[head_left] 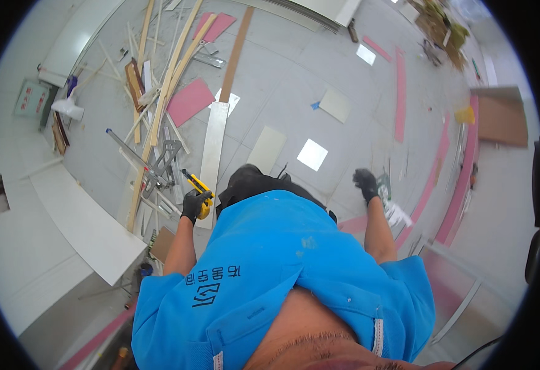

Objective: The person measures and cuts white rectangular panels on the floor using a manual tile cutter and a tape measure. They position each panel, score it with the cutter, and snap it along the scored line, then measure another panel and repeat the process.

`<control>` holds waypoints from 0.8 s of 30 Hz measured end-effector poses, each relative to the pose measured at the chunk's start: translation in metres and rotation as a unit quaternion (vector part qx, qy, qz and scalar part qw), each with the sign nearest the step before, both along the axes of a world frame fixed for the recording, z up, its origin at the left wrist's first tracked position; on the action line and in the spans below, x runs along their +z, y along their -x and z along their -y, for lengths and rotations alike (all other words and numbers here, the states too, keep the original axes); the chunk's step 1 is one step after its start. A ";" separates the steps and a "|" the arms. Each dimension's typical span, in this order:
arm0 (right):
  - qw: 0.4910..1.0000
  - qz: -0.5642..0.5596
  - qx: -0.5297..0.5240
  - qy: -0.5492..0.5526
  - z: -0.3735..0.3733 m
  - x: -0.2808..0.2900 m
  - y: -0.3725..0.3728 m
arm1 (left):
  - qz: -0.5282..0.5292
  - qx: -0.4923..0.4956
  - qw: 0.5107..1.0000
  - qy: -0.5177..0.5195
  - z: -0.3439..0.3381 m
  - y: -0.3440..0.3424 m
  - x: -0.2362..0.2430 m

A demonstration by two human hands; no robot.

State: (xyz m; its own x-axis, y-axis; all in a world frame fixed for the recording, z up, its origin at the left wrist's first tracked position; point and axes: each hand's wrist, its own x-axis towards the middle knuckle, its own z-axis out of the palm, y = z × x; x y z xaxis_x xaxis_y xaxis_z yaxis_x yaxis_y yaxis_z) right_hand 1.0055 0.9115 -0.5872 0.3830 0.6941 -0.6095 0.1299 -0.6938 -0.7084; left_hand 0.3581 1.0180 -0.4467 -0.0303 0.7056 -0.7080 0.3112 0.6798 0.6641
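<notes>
A slim yellow-and-black handheld tool (200, 185) is grasped in the black-gloved left hand (194, 205), the fingers being curled closely around its lower part. It is held on the person's left side, over or just beside the near end of a long, narrow, pale grey board (213, 154). Its long axis is slanted, the dark tip being pointed forward and leftward. The dark-gloved right hand (366, 184) is held well apart, slightly blurred, its fingers loosely parted and partly bent, with nothing seen gripped. Beyond the tool, a silver metal frame (156, 177) is seen on the grey tiled floor (282, 77)
</notes>
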 end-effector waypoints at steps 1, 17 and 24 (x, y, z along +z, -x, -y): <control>1.000 0.004 0.011 -0.017 -0.054 0.014 -0.011 | -0.003 0.019 1.000 0.005 -0.004 -0.005 -0.007; 0.966 -0.017 0.251 0.059 -0.463 0.070 0.012 | -0.023 0.115 0.991 -0.065 -0.311 -0.039 -0.058; 0.918 -0.033 0.338 0.206 -0.623 0.073 -0.014 | 0.044 0.257 0.959 -0.113 -0.406 -0.088 0.021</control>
